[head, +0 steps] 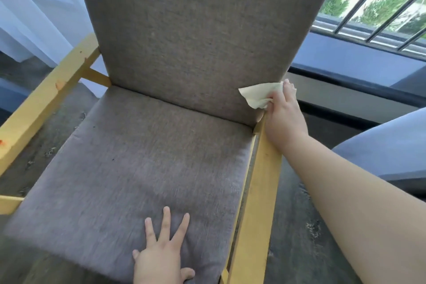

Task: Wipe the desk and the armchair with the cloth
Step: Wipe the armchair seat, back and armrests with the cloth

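Observation:
An armchair (161,145) with grey fabric cushions and a yellow wooden frame fills the view. My right hand (284,115) grips a pale yellow cloth (259,94) and presses it against the lower right edge of the backrest, just above the right wooden armrest (258,203). My left hand (161,253) lies flat with fingers spread on the front of the seat cushion, holding nothing. The desk is not in view.
The left wooden armrest (43,104) runs along the left side. A dark window ledge (357,60) with black metal bars (378,7) stands behind the chair at right. A blue-grey cushion (387,145) lies at the right edge. Dark grey floor (299,237) surrounds the chair.

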Tool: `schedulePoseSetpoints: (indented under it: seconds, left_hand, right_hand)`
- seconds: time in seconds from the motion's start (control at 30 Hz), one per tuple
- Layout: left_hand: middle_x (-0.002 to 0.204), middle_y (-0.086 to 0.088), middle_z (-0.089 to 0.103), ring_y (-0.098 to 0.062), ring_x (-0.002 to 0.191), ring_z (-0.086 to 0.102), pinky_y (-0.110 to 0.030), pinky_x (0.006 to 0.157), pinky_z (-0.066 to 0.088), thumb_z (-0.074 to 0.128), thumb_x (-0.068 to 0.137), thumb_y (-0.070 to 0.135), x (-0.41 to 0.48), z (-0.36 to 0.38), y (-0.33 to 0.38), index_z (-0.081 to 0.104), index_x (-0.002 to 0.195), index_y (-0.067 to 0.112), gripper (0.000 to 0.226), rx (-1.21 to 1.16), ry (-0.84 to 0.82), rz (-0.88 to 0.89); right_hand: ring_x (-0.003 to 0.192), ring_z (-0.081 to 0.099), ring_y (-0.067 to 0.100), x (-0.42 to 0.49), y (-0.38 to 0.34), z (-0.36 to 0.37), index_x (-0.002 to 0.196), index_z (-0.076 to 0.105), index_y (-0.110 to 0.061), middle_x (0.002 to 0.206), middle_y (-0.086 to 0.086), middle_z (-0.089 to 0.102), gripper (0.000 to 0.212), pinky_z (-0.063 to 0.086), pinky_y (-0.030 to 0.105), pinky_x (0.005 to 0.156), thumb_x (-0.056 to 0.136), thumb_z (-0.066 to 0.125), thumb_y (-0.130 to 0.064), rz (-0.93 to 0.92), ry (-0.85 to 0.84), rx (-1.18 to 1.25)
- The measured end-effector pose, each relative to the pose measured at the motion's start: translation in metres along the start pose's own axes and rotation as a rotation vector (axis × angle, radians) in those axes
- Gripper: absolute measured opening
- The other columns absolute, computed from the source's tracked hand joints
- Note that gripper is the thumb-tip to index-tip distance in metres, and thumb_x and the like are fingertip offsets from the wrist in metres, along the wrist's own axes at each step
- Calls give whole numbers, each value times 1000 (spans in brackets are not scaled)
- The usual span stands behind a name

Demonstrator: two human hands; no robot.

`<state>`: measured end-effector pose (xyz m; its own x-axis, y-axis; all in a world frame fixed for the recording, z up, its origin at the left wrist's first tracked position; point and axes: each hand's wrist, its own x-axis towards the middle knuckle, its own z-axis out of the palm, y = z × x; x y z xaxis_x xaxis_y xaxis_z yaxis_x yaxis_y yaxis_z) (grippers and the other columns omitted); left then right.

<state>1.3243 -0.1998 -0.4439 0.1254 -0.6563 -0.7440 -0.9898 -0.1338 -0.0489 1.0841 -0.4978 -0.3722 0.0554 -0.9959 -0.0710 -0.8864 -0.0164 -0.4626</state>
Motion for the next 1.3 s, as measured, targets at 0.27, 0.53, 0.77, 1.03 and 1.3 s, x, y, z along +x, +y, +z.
schedulePoseSetpoints:
  seconds: [0.27, 0.53, 0.77, 1.03, 1.3]
  left_hand:
    - [168, -8, 25, -38, 144, 39, -52, 115, 34, 32, 87, 84, 11, -35, -7, 14, 157, 45, 82, 112, 78, 80]
    - [169, -1, 7, -33, 154, 13, -61, 111, 39, 61, 76, 81, 75, -116, -16, -1, 156, 48, 106, -34, 263, 111]
    - [170, 15, -21, -41, 157, -7, -73, 109, 38, 77, 63, 78, 106, -116, -26, -9, 153, 58, 126, -96, 83, 87]
    - [171, 11, -19, -42, 157, -2, -67, 108, 42, 68, 65, 85, 104, -114, -32, -10, 155, 56, 123, -18, 115, 132]
    - [171, 9, -18, -30, 159, -5, -52, 107, 46, 54, 76, 86, 90, -97, -64, -11, 158, 48, 111, 87, 158, 250]
  right_hand:
    - [116, 50, 33, -2, -10, -14, 108, 49, -11, 128, 9, 50, 16, 52, 49, 83, 98, 52, -24, 1, -43, -115]
    - [106, 57, 30, -23, -5, -10, 126, 50, -28, 132, 1, 54, 33, 51, 44, 80, 96, 46, -12, 1, -7, -19]
    - [157, 13, 28, -27, 1, 3, 137, 61, -34, 167, 8, 27, 43, 22, 45, 125, 101, 47, -16, -13, -86, -138]
    - [156, 19, 26, -159, -24, 14, 118, 71, -21, 161, 5, 40, 33, 20, 33, 119, 98, 52, -4, -42, -78, -56]
    - [150, 35, 33, -348, -53, 45, 101, 78, -13, 154, 11, 48, 28, 38, 56, 114, 93, 51, -13, -114, -60, 17]
